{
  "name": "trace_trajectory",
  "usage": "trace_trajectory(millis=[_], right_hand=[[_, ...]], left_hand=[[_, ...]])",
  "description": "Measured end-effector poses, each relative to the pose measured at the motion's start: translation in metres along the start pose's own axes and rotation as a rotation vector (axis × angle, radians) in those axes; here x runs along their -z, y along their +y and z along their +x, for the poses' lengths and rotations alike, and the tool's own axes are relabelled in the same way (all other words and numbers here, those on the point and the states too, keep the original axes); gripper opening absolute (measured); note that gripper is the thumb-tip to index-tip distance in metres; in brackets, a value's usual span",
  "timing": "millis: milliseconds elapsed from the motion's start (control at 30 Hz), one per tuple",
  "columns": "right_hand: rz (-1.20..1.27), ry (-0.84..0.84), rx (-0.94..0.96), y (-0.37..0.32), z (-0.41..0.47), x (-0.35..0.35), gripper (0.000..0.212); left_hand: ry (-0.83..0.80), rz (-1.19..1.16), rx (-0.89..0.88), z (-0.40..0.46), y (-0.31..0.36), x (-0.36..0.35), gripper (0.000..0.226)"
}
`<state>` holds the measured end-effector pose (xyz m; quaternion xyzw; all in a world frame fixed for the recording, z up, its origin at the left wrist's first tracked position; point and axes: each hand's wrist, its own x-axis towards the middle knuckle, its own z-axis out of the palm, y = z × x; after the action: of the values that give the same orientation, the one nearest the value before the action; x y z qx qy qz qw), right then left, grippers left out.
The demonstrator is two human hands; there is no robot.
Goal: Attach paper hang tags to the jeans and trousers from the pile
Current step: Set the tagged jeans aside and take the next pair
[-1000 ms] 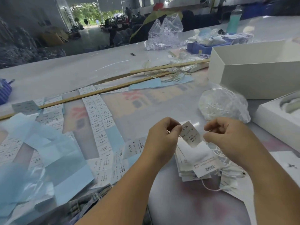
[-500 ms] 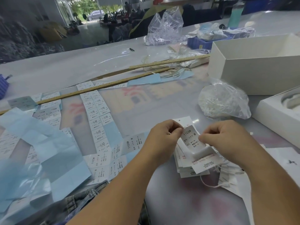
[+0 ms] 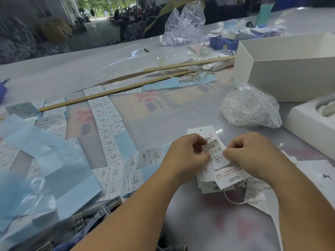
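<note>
Pinched between left hand (image 3: pixel 188 156) and right hand (image 3: pixel 248 153), the 1103# size sticker (image 3: pixel 214 153) has dropped onto the hang-tag stack (image 3: pixel 215 180), ready for sticking.

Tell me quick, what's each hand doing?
Left hand: pinching the left edge of the small sticker.
Right hand: pinching the right edge of the same sticker, above the tag stack.

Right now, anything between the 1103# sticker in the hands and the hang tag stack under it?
Nothing visible. The left hand and right hand pinch the 1103# sticker directly above the hang tag stack; only their own fingers sit around it.
</note>
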<state>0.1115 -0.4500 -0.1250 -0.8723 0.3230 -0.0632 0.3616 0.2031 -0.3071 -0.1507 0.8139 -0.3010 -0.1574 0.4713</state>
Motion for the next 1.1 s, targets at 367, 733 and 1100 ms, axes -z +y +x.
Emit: trace_trajectory(millis=[367, 733, 1100], right_hand=[[-0.041, 0.011, 0.006, 0.001, 0.001, -0.005, 0.019], [-0.036, 0.022, -0.023, 0.002, 0.001, -0.011, 0.023], [-0.123, 0.328, 0.044, 0.001, 0.003, -0.042, 0.041]], left_hand=[[-0.008, 0.058, -0.005, -0.002, 0.002, 0.000, 0.021], [0.045, 0.310, -0.063, -0.005, 0.005, -0.001, 0.031], [0.090, 0.329, -0.057, -0.006, 0.004, -0.002, 0.048]])
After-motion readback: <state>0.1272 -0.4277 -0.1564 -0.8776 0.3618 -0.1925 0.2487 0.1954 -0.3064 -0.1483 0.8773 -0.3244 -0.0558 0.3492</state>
